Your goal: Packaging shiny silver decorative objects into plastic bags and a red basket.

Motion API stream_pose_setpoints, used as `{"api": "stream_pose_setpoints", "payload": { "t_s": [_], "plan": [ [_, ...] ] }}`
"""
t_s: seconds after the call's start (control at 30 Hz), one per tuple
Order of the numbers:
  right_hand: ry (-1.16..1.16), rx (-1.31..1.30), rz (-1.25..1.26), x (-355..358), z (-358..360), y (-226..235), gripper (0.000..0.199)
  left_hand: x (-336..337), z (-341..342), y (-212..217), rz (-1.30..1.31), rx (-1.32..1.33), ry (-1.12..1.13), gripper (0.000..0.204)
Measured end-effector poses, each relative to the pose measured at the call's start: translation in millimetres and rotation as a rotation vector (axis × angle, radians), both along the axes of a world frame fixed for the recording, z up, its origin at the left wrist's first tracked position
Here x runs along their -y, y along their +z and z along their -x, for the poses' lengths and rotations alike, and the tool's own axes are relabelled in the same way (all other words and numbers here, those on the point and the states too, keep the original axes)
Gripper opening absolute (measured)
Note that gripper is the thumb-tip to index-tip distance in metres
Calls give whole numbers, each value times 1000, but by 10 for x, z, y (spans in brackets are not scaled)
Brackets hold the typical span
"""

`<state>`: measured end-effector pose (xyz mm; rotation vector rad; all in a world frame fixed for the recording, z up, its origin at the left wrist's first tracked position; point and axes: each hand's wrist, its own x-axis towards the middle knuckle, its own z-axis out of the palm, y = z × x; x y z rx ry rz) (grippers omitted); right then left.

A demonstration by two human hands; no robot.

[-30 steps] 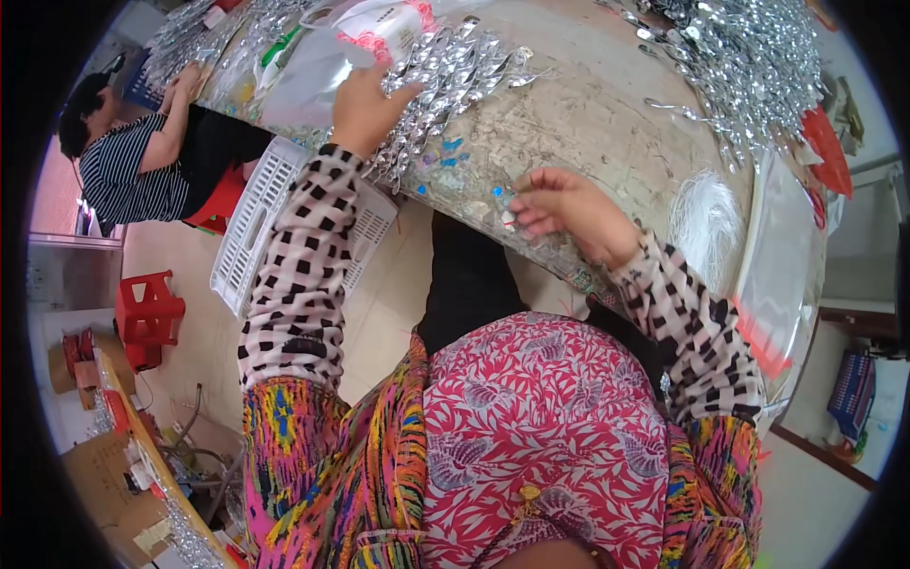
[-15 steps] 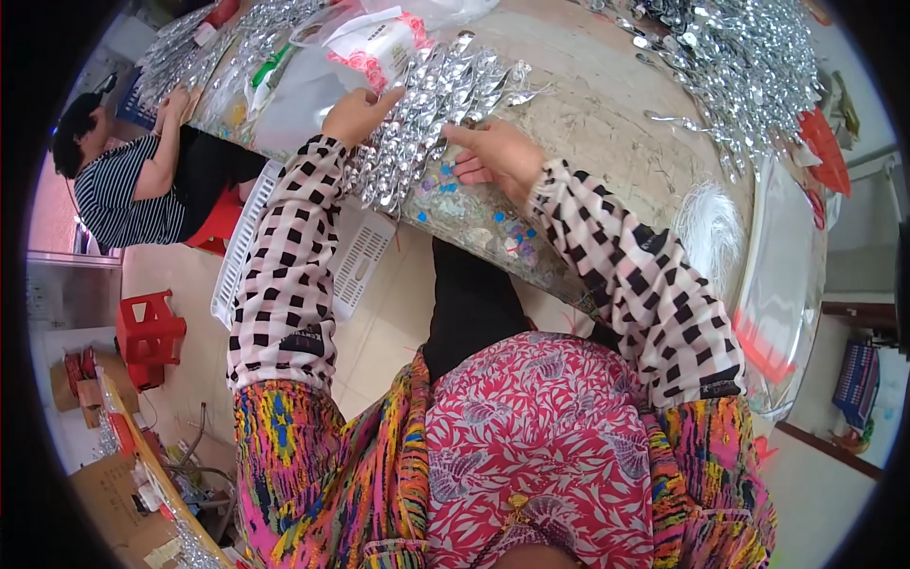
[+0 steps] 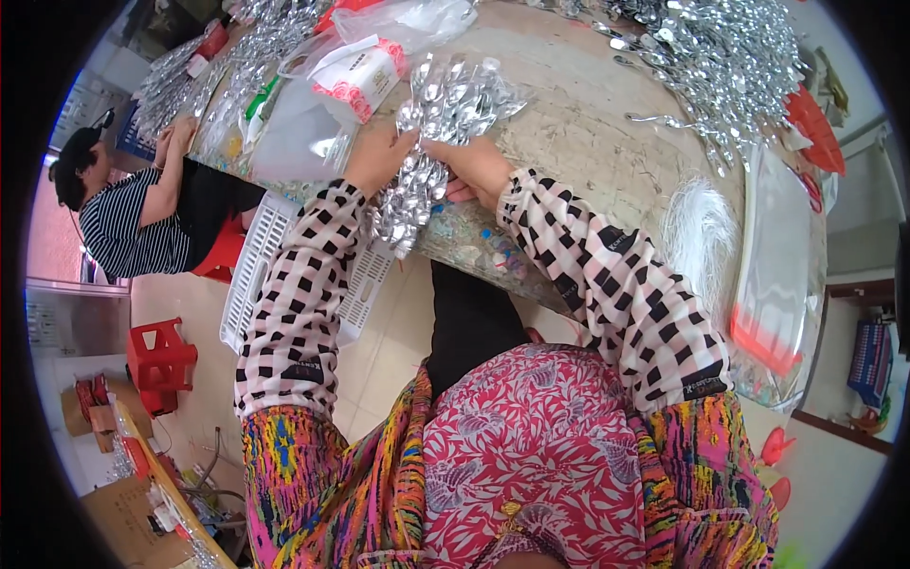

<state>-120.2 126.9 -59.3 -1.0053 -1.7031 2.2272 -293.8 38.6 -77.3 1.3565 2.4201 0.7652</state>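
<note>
A bundle of shiny silver, spoon-shaped pieces (image 3: 438, 109) lies at the table's near edge, its lower end hanging over the edge. My left hand (image 3: 381, 156) is closed on the bundle's left side. From the right, my right hand (image 3: 477, 169) squeezes the same bundle, its thumb across the front and the other fingers partly tucked beneath. Between my hands the bundle is pinched narrow, and its upper end fans out. Just beyond my left hand is a white packet with pink flowers (image 3: 365, 81), next to clear plastic bags (image 3: 303, 123).
At the back right lies a big heap of similar silver pieces (image 3: 730, 76). White thread (image 3: 700, 228) and a stack of clear bags (image 3: 777, 256) are on the right. A white plastic basket (image 3: 256, 266) stands below the table edge. A co-worker in stripes (image 3: 133, 218) sits at left.
My hands have come closer together and closed on the silver bundle, which was spread wider and flatter before. It is now squeezed narrow in the middle.
</note>
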Motion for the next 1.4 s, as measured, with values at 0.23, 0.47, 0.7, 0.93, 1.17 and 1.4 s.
{"api": "stream_pose_setpoints", "payload": {
  "t_s": [0.23,0.47,0.7,0.93,1.17,1.4],
  "plan": [
    [31,40,93,-37,-536,170,31,-28,-681,3,-93,374,102,70],
    [47,16,52,-51,-1009,28,29,-19,-1307,137,87,1005,73,80],
    [-107,-165,4,39,-1250,-94,33,-34,-1807,399,12,1147,-22,71],
    [-148,-121,73,-8,-1314,-70,36,-45,-1985,550,-15,1079,-52,71],
    [-216,-121,164,40,-1471,220,36,-109,-2089,681,67,1147,-32,68],
    [-156,-180,247,-24,-1483,174,29,-94,-2026,453,-1,1307,-41,55]
  ]
}}
